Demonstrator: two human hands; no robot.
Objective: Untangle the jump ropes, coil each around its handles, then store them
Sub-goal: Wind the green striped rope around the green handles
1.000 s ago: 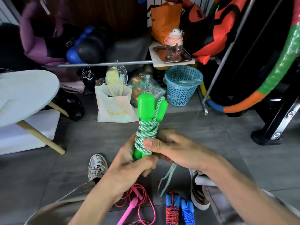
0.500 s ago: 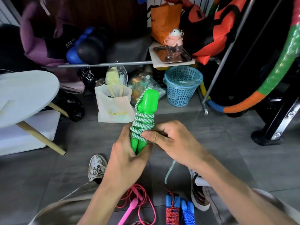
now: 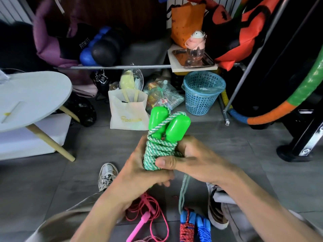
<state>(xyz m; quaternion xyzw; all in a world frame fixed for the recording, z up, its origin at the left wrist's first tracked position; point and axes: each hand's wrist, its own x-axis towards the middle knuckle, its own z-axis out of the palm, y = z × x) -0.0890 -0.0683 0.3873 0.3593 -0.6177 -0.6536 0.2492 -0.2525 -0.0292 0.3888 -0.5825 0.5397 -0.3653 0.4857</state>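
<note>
Two bright green handles point(image 3: 167, 125) stand side by side, tips up, in front of me. A green-and-white rope point(image 3: 158, 151) is wound in several turns around their lower half. My left hand point(image 3: 138, 173) grips the bottom of the handles from the left. My right hand point(image 3: 190, 158) holds the coil from the right, thumb pressed on the lowest turns. A loose end of that rope point(image 3: 183, 191) hangs below my right hand. On the floor by my feet lie a pink jump rope point(image 3: 146, 217), loose, and a blue-handled rope point(image 3: 194, 226) with red cord wound on it.
A white paper bag point(image 3: 128, 113), a clear plastic bag point(image 3: 163, 96) and a blue mesh basket point(image 3: 202, 93) stand on the grey floor ahead. A round white table point(image 3: 33, 96) is at left. A metal rack point(image 3: 118, 67) holds gym gear behind. Striped hoops point(image 3: 283, 109) lean at right.
The handles have turned so both green tips now show apart. The bundle sits lower and nearer to me. My right thumb has moved down onto the lowest turns.
</note>
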